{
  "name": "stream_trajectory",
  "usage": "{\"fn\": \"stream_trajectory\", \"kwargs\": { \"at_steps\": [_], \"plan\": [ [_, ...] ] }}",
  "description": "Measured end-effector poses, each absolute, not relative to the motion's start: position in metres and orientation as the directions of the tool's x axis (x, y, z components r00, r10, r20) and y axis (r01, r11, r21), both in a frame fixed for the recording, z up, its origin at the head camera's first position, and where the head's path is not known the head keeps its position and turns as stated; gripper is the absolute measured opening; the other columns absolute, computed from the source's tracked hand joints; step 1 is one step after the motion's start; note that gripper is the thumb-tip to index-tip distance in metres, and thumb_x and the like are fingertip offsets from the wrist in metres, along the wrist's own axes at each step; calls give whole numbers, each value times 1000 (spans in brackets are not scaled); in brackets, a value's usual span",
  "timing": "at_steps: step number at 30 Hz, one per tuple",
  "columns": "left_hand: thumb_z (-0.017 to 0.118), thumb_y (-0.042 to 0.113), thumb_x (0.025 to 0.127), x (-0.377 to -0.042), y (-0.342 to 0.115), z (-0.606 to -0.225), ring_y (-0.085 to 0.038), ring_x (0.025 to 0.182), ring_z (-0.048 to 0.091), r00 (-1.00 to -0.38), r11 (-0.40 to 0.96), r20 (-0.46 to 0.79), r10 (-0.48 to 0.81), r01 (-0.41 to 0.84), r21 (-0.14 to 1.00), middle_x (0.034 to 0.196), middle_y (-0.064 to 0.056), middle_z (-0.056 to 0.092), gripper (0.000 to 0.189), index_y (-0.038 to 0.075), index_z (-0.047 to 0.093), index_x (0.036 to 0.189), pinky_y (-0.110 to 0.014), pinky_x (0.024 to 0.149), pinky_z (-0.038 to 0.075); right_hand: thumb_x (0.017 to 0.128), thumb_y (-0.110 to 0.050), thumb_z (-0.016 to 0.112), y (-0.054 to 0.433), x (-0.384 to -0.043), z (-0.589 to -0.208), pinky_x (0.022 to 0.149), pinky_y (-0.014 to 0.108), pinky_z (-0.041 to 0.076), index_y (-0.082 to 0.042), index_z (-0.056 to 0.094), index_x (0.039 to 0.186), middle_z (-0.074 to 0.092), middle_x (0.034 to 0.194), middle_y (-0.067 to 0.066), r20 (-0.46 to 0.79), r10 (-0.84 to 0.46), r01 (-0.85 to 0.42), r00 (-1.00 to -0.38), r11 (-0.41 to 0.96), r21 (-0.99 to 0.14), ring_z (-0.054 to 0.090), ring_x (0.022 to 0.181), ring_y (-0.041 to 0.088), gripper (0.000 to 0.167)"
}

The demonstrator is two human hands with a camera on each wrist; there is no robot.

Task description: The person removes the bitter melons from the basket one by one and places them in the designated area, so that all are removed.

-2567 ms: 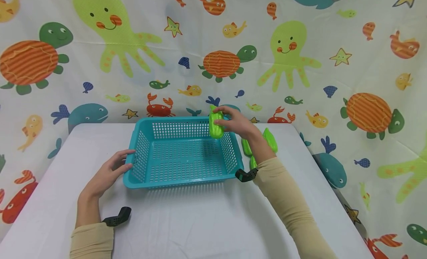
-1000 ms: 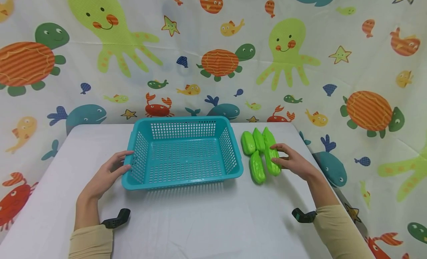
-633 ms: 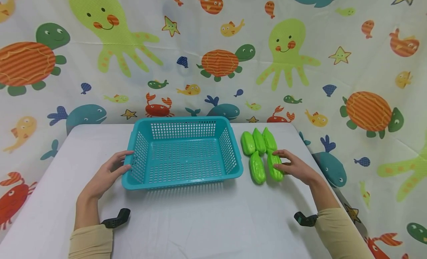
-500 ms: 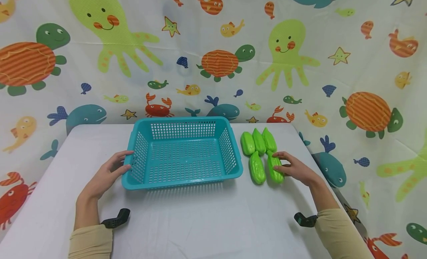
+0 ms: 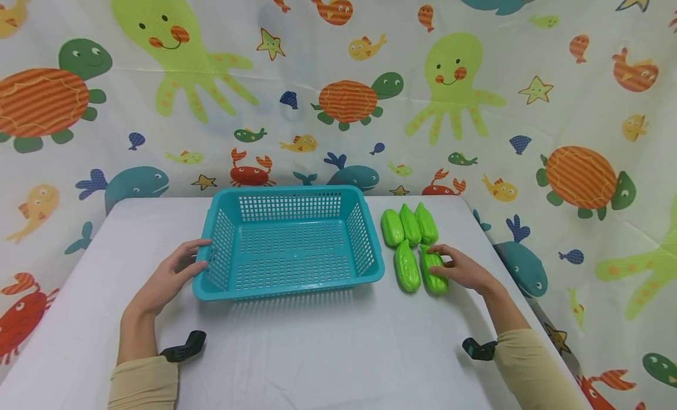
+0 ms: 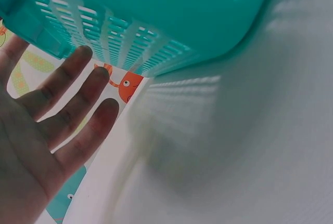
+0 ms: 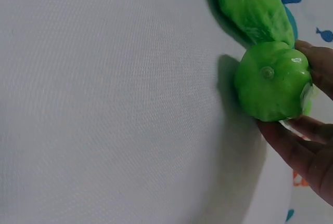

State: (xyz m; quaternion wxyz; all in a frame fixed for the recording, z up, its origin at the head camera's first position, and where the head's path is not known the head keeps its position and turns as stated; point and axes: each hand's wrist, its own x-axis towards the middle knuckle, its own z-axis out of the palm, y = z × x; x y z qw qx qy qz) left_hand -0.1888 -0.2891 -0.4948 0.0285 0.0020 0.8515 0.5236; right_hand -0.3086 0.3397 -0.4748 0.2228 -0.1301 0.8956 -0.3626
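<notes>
My right hand [image 5: 459,268] holds a bright green, bumpy plastic gourd [image 5: 436,276] at the front right of the group. In the right wrist view, fingers and thumb sit on opposite sides of that gourd [image 7: 273,81], its round end facing the camera. Just left of it lies another green gourd [image 5: 407,268], and three more gourds [image 5: 410,225] lie side by side behind. My left hand [image 5: 170,276] has its fingertips at the left rim of the turquoise basket [image 5: 288,292]. In the left wrist view the fingers [image 6: 86,135] are nearly straight beside the slotted basket wall [image 6: 130,37].
A white-covered table [image 5: 317,351] carries everything. Nothing lies inside the basket, which stands at the back middle. Behind hangs a curtain [image 5: 296,63] printed with sea animals. Black camera mounts [image 5: 185,346] sit at both wrists.
Earlier the right hand carried a gourd over the basket's right end, then set it among the others. Since then the front right gourd has shifted slightly left. The left hand stays put.
</notes>
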Motion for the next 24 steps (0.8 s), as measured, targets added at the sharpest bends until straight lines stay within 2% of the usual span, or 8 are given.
{"fn": "stream_trajectory", "kwargs": {
  "at_steps": [6, 16, 24],
  "plan": [
    [53, 39, 100, -188, -289, -494, -56, 139, 16, -998, 457, -47, 37, -25, 889, 156, -26, 20, 59, 22, 31, 152, -82, 97, 19, 94, -37, 65, 339, -309, -476, 100, 62, 42, -12, 46, 140, 34, 151, 20, -316, -400, -83, -860, 721, -688, 40, 130, 49, 56],
    [53, 39, 100, -188, -290, -496, -55, 139, 17, -999, 457, -41, 32, -21, 889, 157, -25, 20, 59, 20, 32, 152, -82, 97, 20, 94, -38, 65, 341, -310, -478, 103, 63, 38, -10, 44, 142, 35, 150, 20, -307, -390, -61, -868, 697, -714, 37, 133, 49, 59],
    [53, 39, 100, -188, -290, -496, -55, 139, 18, -999, 459, -34, 36, -14, 888, 156, -24, 21, 59, 21, 32, 152, -82, 97, 20, 94, -39, 64, 342, -309, -477, 104, 65, 35, -12, 43, 144, 27, 156, 20, -321, -389, -27, -863, 671, -741, 31, 136, 51, 60]
  ]
}}
